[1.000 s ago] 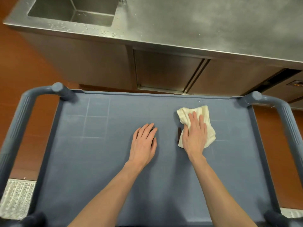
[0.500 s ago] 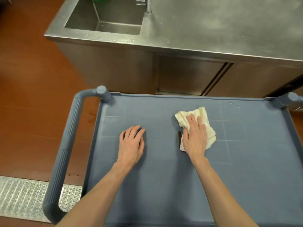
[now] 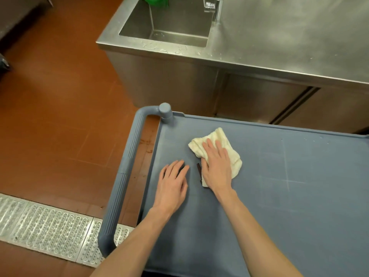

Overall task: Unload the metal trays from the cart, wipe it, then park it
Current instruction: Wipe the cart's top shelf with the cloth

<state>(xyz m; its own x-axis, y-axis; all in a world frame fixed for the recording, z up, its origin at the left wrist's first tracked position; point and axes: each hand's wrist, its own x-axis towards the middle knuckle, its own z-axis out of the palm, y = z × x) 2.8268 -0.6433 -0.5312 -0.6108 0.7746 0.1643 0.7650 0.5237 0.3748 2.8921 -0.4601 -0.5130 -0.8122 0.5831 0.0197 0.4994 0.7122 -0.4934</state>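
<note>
- Your right hand (image 3: 216, 168) lies flat, fingers straight, pressing the white cloth (image 3: 217, 154) on the cart (image 3: 279, 196) top.
- Your left hand (image 3: 172, 184) rests flat and wide just beside it, at 9 o'clock, holding nothing.
- No metal trays show on the cart.
- Push the cloth in long rows, right up to the rim.
- A small dark bit (image 3: 199, 170) lies between your hands; wipe it off.
- The sink (image 3: 165, 27) is at 12 o'clock, the floor drain (image 3: 46, 226) at 8 o'clock.
- The cart handle (image 3: 127, 172) is at 9 o'clock.

A steel sink (image 3: 169, 35) with a tap (image 3: 212, 7), a green item (image 3: 155, 1) inside; floor grate (image 3: 50, 226) on red floor (image 3: 50, 96).
</note>
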